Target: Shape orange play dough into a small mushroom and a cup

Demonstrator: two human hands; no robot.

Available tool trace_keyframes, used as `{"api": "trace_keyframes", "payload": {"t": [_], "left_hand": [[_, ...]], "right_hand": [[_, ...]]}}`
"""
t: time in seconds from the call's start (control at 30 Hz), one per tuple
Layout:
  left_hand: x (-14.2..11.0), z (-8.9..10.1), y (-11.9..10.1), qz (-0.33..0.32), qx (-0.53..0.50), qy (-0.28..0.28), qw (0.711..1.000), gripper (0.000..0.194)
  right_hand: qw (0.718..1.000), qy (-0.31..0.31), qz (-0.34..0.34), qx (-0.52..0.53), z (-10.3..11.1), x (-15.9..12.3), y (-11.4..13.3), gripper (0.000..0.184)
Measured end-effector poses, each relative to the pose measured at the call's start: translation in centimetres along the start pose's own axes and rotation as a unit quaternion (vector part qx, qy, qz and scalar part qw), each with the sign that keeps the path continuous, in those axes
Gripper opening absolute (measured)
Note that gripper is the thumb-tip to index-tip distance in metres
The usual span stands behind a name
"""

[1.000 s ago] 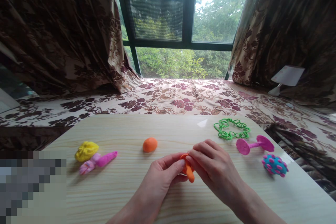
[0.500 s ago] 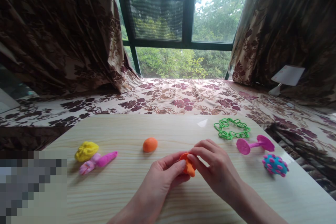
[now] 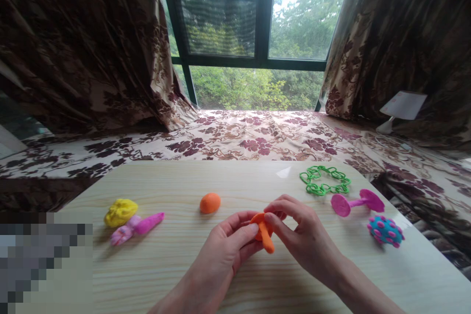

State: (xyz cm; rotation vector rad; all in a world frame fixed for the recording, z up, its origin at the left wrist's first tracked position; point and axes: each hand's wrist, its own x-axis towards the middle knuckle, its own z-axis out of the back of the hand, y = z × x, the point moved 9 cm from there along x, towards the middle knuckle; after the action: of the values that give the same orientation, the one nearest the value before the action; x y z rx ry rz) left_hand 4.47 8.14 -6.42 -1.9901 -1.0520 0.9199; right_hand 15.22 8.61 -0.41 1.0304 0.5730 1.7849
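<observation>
Between my two hands is a piece of orange modelling clay [image 3: 268, 241], a flattened disc with a finger-like stem pointing down toward me. My left hand [image 3: 232, 245] pinches the disc's left edge, thumb on top and fingers beneath. On the opposite edge, the thumb and fingers of my right hand [image 3: 300, 225] press the rim. Parts of the disc are hidden by the fingers. Beyond my left hand, an orange clay ball [image 3: 210, 203] rests on the wooden table [image 3: 176, 265], apart from both hands.
At left lie a yellow clay lump [image 3: 121, 212] and a pink clay piece [image 3: 150, 223] with a marbled end. On the right are a green clay chain [image 3: 318, 189], a pink dumbbell shape [image 3: 355, 203] and a blue ball with pink dots [image 3: 385, 231]. A lamp [image 3: 403, 106] stands behind.
My right fingers have shifted along the rim of the orange clay, opening and re-pinching. Its stem tilted up briefly, then down again. My left hand keeps nearly the same hold.
</observation>
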Motion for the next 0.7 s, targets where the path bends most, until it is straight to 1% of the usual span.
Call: {"api": "trace_keyframes", "payload": {"t": [0.13,0.3,0.37,0.47,0.6,0.63,0.7], "left_hand": [[-0.2,-0.3,-0.6,-0.002,0.031,-0.003,0.999,0.022],[-0.5,-0.6,-1.4,0.006,0.056,-0.015,0.998,0.024],[-0.5,-0.8,-1.4,0.010,0.059,-0.006,0.998,0.025],[-0.4,-1.2,-1.3,0.014,0.067,0.012,0.998,0.026],[-0.2,-0.9,-1.0,0.015,0.067,0.009,0.998,0.027],[-0.2,-0.8,-0.9,0.015,0.065,0.008,0.998,0.027],[0.0,-0.5,-0.6,0.007,0.059,0.003,0.998,0.027]], "right_hand": [[1.000,0.005,-0.006,0.011,-0.2,-0.1,0.0,0.012],[1.000,0.012,-0.010,0.016,-0.5,-0.1,-0.3,0.007],[1.000,0.011,0.003,0.002,-0.4,-0.1,-0.1,0.007],[0.998,0.008,0.043,-0.039,-0.4,-0.2,0.6,0.008],[0.989,0.016,0.096,-0.108,-0.6,-0.5,1.6,0.013],[0.989,0.015,0.098,-0.111,-0.6,-0.5,1.6,0.013],[0.992,-0.002,0.081,-0.095,-0.2,-0.4,1.3,0.014]]}}
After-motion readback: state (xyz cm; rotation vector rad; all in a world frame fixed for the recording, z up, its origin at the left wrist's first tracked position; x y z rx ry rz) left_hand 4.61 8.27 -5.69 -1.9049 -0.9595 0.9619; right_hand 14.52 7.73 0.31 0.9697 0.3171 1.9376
